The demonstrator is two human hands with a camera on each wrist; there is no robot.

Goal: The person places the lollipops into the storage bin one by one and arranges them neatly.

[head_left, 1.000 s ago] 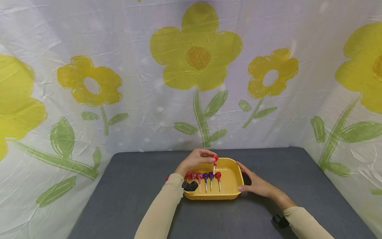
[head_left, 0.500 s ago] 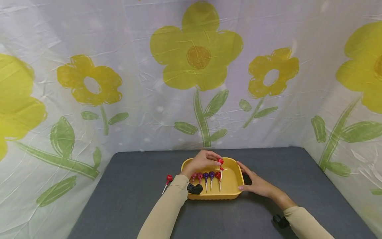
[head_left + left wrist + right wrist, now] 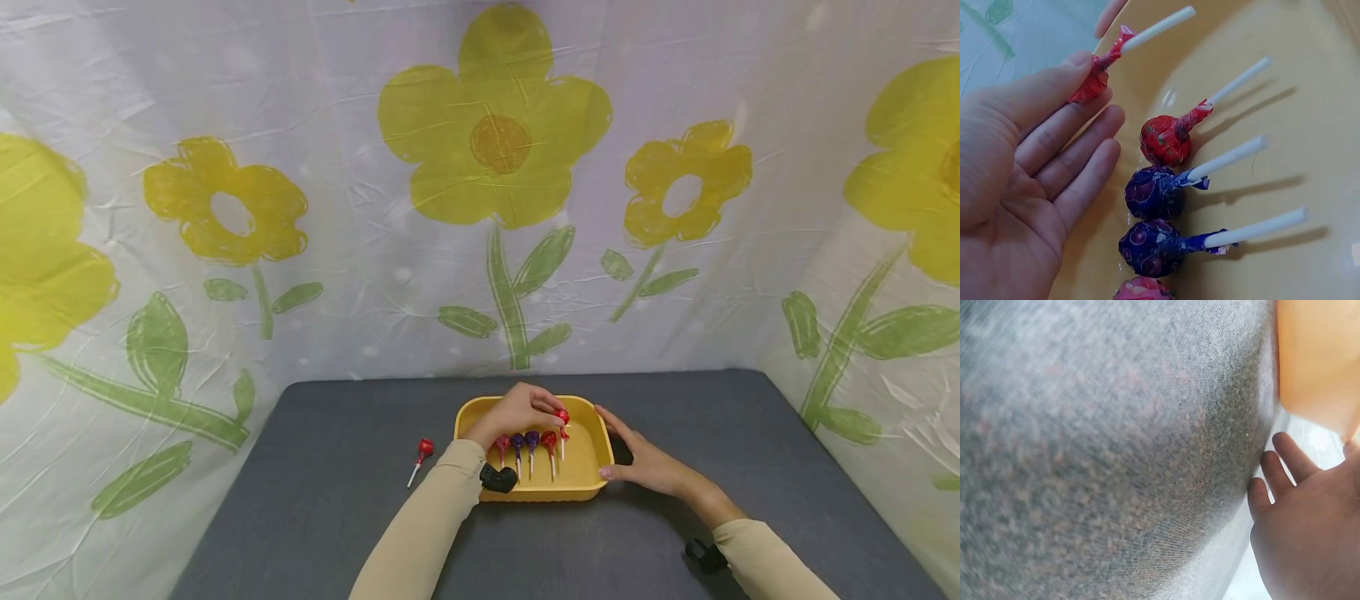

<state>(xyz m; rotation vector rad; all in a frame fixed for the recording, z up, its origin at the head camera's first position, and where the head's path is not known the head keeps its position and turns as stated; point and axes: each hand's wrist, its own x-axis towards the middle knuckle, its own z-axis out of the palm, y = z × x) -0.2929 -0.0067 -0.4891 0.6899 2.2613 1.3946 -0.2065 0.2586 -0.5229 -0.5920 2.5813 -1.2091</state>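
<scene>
My left hand [image 3: 516, 412] pinches a red-wrapped lollipop [image 3: 1091, 86] by its head between thumb and fingers, over the yellow tray [image 3: 588, 446]. The white stick points down in the head view. Just beside it in the tray lies another red lollipop [image 3: 1165, 140], followed by two purple lollipops [image 3: 1155, 191] in a row. A pinkish-red lollipop [image 3: 502, 447] comes after them, partly cut off in the left wrist view. My left hand and wrist hide the tray's left end. At the tray's right end, my right hand [image 3: 641, 460] touches the rim with spread, relaxed fingers.
One red lollipop [image 3: 424, 451] lies on the dark grey table [image 3: 337, 517] left of the tray. A white cloth backdrop [image 3: 360, 275] with yellow flowers rises behind the table and along both sides.
My left hand has moved right and slightly nearer with the red lollipop, past the red one in the row. The lollipop on the table has come into full view. My right hand stays put.
</scene>
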